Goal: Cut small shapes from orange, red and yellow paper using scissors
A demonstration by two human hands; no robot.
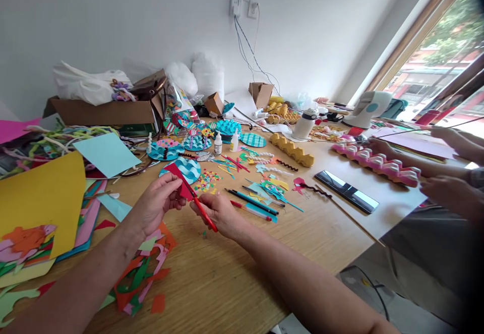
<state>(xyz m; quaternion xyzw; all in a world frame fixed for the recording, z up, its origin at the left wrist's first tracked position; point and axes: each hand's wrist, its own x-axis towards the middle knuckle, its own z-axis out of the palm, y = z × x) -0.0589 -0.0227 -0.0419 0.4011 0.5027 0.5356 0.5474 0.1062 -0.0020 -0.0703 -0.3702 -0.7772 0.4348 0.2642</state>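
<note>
My left hand [161, 200] pinches a piece of red paper [184, 188] above the wooden table. In my right hand [219, 213] is a pair of scissors [204, 214] with red handles, their blades lying against the red paper. Whether the blades are parted is hard to make out. Behind the paper lies a round blue plate with wavy paper strips [191, 171]. Small coloured paper bits [206, 180] are scattered just beyond my hands. Paper offcuts [141, 278] in orange, green and pink lie under my left forearm.
Coloured paper sheets [41, 192] cover the left side. Pens [251, 202], glue bottles [218, 144] and a phone [346, 191] lie farther right. At the right edge, other people's hands [451, 195] are near a pink egg-carton strip [374, 165]. A cardboard box [106, 112] stands at the back left.
</note>
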